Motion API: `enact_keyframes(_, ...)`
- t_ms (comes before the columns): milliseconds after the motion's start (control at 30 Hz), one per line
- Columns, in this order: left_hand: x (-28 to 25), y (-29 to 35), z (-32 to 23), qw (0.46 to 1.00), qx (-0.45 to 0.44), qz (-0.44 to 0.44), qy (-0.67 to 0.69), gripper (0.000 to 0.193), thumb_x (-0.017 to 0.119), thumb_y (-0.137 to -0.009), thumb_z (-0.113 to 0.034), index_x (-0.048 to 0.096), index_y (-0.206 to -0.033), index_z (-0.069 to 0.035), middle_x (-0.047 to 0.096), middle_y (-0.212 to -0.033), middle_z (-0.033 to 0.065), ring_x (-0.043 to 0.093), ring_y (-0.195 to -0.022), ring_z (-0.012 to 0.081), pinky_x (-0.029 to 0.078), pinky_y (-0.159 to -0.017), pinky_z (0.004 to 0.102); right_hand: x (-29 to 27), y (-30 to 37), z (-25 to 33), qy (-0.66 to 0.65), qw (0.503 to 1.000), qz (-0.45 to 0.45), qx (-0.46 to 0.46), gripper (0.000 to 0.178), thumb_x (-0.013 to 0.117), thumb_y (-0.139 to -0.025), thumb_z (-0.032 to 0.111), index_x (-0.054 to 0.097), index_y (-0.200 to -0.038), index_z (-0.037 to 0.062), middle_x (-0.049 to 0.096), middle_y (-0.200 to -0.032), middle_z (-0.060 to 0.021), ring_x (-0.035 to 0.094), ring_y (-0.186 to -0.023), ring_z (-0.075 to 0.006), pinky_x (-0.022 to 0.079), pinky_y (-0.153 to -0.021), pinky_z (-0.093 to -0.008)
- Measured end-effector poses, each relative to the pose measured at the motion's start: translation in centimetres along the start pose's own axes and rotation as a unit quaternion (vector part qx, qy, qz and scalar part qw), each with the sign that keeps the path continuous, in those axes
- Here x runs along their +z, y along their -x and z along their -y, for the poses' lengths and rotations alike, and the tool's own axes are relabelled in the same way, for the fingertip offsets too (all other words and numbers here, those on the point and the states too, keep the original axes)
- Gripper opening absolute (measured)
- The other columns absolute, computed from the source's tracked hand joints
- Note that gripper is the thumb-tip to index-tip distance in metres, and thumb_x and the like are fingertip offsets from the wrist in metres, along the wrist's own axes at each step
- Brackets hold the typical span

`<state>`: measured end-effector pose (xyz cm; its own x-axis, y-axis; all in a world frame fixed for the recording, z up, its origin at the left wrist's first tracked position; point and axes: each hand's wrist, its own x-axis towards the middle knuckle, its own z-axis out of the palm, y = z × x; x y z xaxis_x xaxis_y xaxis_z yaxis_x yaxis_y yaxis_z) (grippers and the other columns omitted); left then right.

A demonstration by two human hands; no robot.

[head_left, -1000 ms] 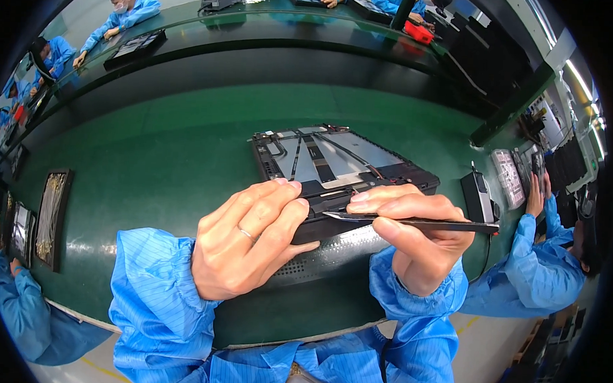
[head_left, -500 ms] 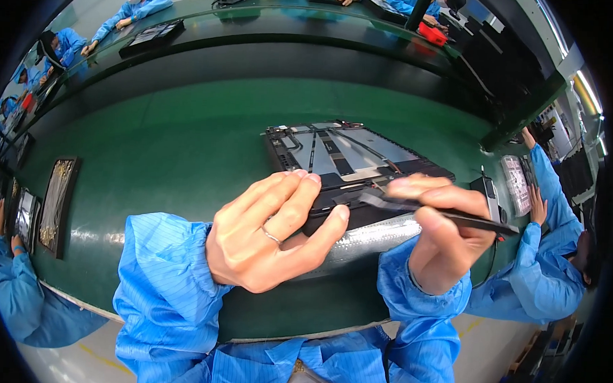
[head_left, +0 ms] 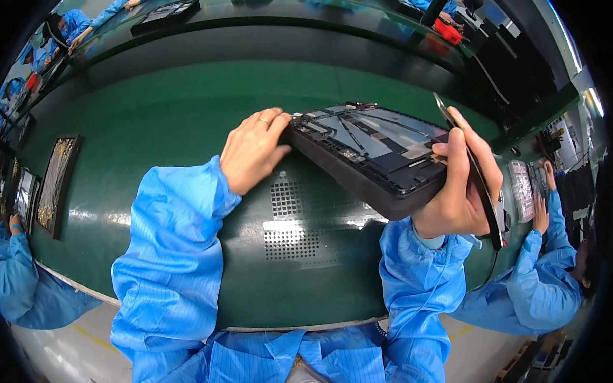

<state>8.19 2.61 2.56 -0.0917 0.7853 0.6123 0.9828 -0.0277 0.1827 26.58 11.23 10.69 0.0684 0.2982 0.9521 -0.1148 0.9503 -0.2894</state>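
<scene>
A black tray (head_left: 361, 180) holding an opened flat electronic device (head_left: 386, 133) is tilted above the green bench. Grey panels, dark strips and thin cables show inside the device. My right hand (head_left: 458, 187) grips the tray's near right corner, thumb over the rim. The same hand also holds black tweezers (head_left: 482, 184), their tips pointing up and away. At the tray's far left corner is my left hand (head_left: 254, 149), its fingers bent around the edge. The tray hides its fingertips in part.
Dotted clear sheets (head_left: 290, 243) lie on the green bench (head_left: 146, 128) between my forearms. At left stands a black box of thin cables (head_left: 55, 189). Co-workers in blue sit on both sides and across. A clear parts box (head_left: 520, 192) lies at right.
The tray has been lifted, tilted and turned, baring the dotted sheets. My left hand moved from its near edge to the far left corner; my right hand now grips the tray with the tweezers raised.
</scene>
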Motion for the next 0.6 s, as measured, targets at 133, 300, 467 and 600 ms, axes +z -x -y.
enact_keyframes(133, 1.3, 0.5, 1.3, 0.997, -0.046, 0.008, 0.068, 0.035, 0.060, -0.064, -0.004, 0.046, -0.096, -0.001, 0.052, -0.093, 0.0119, 0.051, -0.085, 0.0296, 0.043, -0.070, 0.0338, -0.3, 0.3, -0.5, -0.024, 0.999, 0.016, 0.019, 0.016, 0.055, -0.072, -0.008, 0.052, -0.087, -0.0071, 0.059, -0.083, -0.0201, 0.054, -0.059, -0.0120, 0.045, -0.055, -0.0198)
enact_keyframes(300, 1.3, -0.1, 1.2, 0.997, 0.012, -0.035, 0.062, 0.036, 0.061, -0.061, -0.003, 0.047, -0.094, -0.003, 0.052, -0.091, 0.0113, 0.052, -0.082, 0.0283, 0.043, -0.068, 0.0334, -0.1, -0.6, -0.1, -0.012, 0.998, -0.033, 0.052, 0.011, 0.055, -0.072, -0.007, 0.053, -0.082, -0.0081, 0.059, -0.079, -0.0211, 0.054, -0.054, -0.0118, 0.045, -0.053, -0.0198)
enact_keyframes(467, -5.1, 0.4, -0.4, 0.999, 0.013, -0.046, -0.024, 0.036, 0.065, -0.056, -0.004, 0.052, -0.089, -0.003, 0.049, -0.083, 0.0105, 0.048, -0.077, 0.0278, 0.042, -0.066, 0.0343, -1.8, -1.8, -3.1, -0.114, 0.967, -0.111, 0.199, 0.011, 0.056, -0.072, 0.002, 0.055, -0.080, -0.0063, 0.058, -0.063, -0.0153, 0.053, -0.048, -0.0141, 0.045, -0.048, -0.0249)
enact_keyframes(600, -8.6, 0.7, -2.8, 0.999, 0.019, -0.013, -0.035, 0.034, 0.066, -0.056, -0.004, 0.051, -0.086, -0.001, 0.050, -0.091, 0.0120, 0.051, -0.079, 0.0293, 0.043, -0.065, 0.0332, -2.7, 1.0, -9.2, -0.208, 0.898, -0.065, 0.382, 0.017, 0.058, -0.072, 0.011, 0.056, -0.085, 0.0013, 0.058, -0.065, -0.0117, 0.054, -0.054, -0.0161, 0.045, -0.050, -0.0248)
